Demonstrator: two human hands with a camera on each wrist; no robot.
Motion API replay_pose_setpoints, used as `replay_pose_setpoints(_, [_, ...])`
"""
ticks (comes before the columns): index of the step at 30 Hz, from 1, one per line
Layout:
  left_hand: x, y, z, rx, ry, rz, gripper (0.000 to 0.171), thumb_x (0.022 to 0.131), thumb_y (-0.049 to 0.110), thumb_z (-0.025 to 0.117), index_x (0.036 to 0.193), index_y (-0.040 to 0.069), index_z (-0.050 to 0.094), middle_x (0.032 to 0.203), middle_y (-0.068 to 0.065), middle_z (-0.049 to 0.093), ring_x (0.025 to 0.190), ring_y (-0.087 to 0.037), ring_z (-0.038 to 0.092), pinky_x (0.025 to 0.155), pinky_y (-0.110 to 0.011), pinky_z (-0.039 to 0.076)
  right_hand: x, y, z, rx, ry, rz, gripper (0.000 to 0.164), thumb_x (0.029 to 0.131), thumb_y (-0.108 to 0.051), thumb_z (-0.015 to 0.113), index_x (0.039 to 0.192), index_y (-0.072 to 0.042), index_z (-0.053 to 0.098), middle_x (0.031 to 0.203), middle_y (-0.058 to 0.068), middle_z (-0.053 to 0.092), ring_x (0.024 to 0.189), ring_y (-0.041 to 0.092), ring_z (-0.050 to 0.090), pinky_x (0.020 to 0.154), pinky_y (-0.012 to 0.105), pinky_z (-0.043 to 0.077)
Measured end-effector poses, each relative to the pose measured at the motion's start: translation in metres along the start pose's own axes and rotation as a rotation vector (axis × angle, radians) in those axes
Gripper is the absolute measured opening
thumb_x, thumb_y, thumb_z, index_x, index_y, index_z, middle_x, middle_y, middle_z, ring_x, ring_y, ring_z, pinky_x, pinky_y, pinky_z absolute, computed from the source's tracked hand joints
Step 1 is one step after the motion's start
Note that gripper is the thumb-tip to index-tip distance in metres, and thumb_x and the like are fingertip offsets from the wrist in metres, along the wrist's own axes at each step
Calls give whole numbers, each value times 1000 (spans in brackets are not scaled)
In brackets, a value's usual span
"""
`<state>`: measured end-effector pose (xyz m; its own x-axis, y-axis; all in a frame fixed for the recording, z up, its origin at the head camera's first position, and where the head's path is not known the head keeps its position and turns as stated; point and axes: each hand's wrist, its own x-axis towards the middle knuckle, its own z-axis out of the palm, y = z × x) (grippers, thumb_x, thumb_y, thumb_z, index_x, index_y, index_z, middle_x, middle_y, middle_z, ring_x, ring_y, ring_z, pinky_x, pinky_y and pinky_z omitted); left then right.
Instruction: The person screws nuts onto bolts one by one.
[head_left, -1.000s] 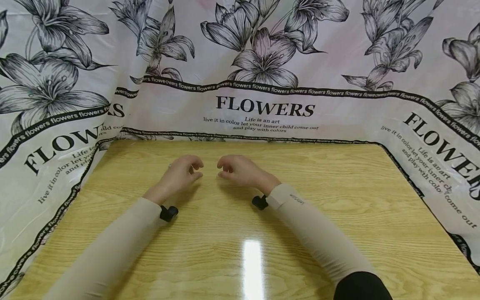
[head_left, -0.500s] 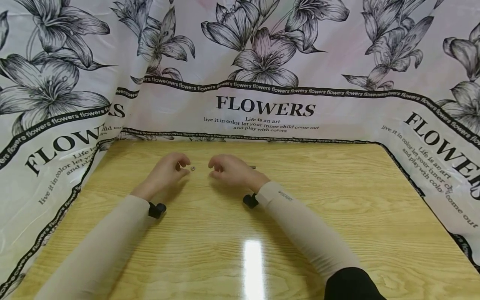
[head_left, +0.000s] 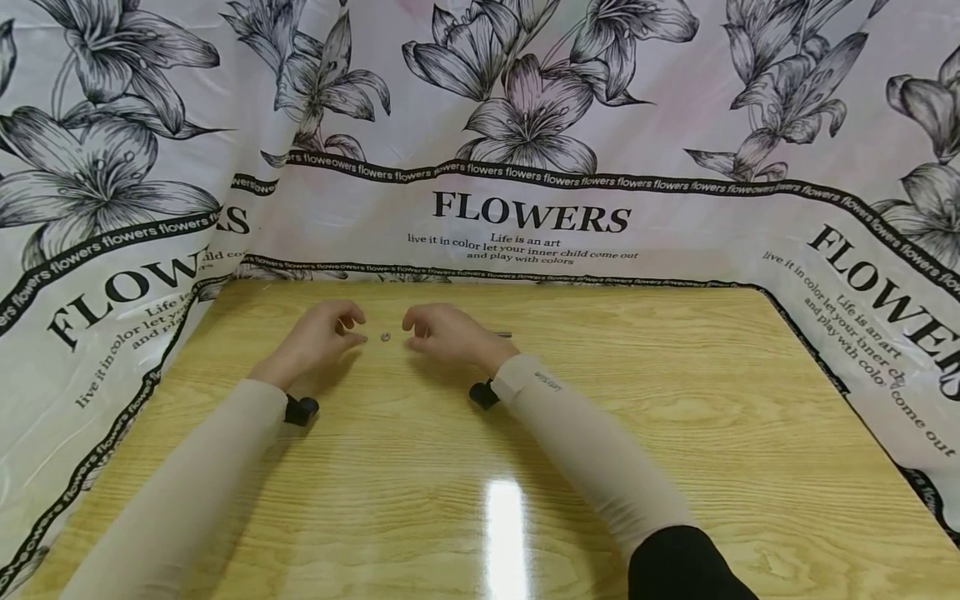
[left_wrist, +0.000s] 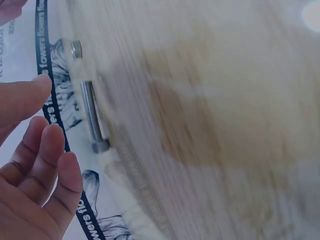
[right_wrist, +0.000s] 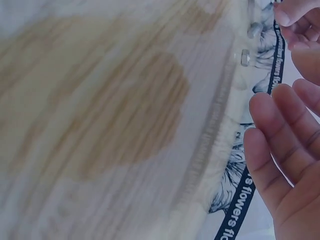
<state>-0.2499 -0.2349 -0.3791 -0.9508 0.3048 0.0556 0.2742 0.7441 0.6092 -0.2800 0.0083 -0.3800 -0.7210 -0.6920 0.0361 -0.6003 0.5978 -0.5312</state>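
Bare Hands Curve Either Side of a Small Metal Nut

A person's left hand [head_left: 315, 337] and right hand [head_left: 447, 335] face each other above a table, fingers loosely bent, a gap between thumb and fingers on each, neither gripping anything. Whether any fingertip touches the surface is hard to make out. Between them, toward the far edge and apart from both, lies a nut [head_left: 386, 337], a small silvery ring. Just left of it lies a metal bolt [left_wrist: 91, 112], a straight, shiny shaft with a wider head at its left end; the left hand hides most of it in the head view. One end of a thin rod [head_left: 505, 335] shows past the right wrist, its remainder covered.

Both hands have shifted left since half a second earlier, while the nut stays in place.

Beige sleeves [head_left: 172, 492] run toward the near side, the left one cut off by the frame; black cloth [head_left: 678, 567] covers the right elbow. The table [head_left: 712, 417] is glossy yellow wood grain, streaked by glare at the near side. Shiny white sheeting [head_left: 352, 217] with lily drawings rises left, right and far, its outer lettering cropped.
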Motion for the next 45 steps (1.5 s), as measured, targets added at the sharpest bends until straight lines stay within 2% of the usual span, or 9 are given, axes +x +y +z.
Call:
replay_pose_setpoints(5, [3,-6,-2,2,-19,-21,23,89,7,68,111,2,62,108,-18,55,94,-31,53,81,-44,45,6,-1,6,40,-11,4,33,94,-26,63,121,-8,59,94,-3,61,86,11,58,77,28,48])
replay_pose_setpoints(12, [6,-14,-6,3,-23,-9,23,88,2,66,110,1,63,106,-19,53,92,-32,51,79,-44,43,13,-2,11,106,-19,17,32,93,-24,65,121,-10,58,93,-2,61,85,12,59,74,28,48])
replay_pose_setpoints(24, [10,-28,-10,43,-51,-12,27,86,1,66,113,2,63,107,-19,53,96,-33,51,82,-47,43,26,2,15,142,-61,37,33,88,-16,65,120,-15,58,96,-1,62,88,13,59,79,28,48])
replay_pose_setpoints(39, [12,-35,-12,63,-74,-14,17,88,-1,62,104,1,65,100,-18,55,91,-31,54,79,-45,45,47,1,19,77,-146,34,37,90,-14,64,127,-14,60,106,-1,63,95,11,58,83,25,46])
replay_pose_setpoints(45, [14,-34,-11,65,-93,-18,14,89,0,62,103,1,66,92,-14,61,86,-28,56,78,-44,45,47,2,18,49,-145,23,21,91,-14,64,112,-15,67,102,-3,64,94,11,57,82,25,46])
